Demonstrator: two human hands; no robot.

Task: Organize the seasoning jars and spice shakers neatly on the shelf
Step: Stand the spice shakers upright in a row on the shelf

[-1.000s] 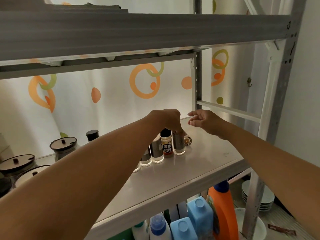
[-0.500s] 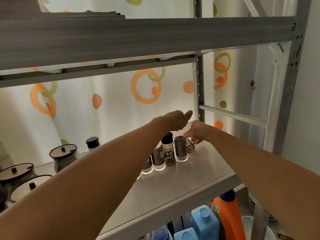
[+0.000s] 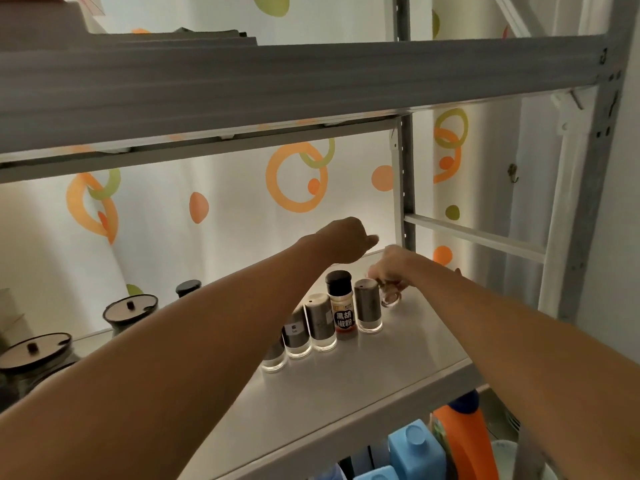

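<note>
Several spice shakers stand in a diagonal row on the grey shelf (image 3: 363,386). A black-capped pepper bottle (image 3: 342,306) with a red label stands between two grey shakers, one on its right (image 3: 368,306) and one on its left (image 3: 320,322). My right hand (image 3: 393,268) reaches behind the row and closes on a clear shaker lying on its side (image 3: 390,297). My left hand (image 3: 349,239) hovers above the row with its fingers curled loosely, holding nothing.
Dark lidded jars (image 3: 130,311) stand at the shelf's left end. An upper shelf beam (image 3: 311,81) hangs low overhead. The upright post (image 3: 405,188) and a cross bar (image 3: 474,237) bound the right side. Blue and orange detergent bottles (image 3: 460,441) stand below.
My left hand let go of the rightmost grey shaker and lifted up and back. My right hand moved down behind the row onto the lying shaker.
</note>
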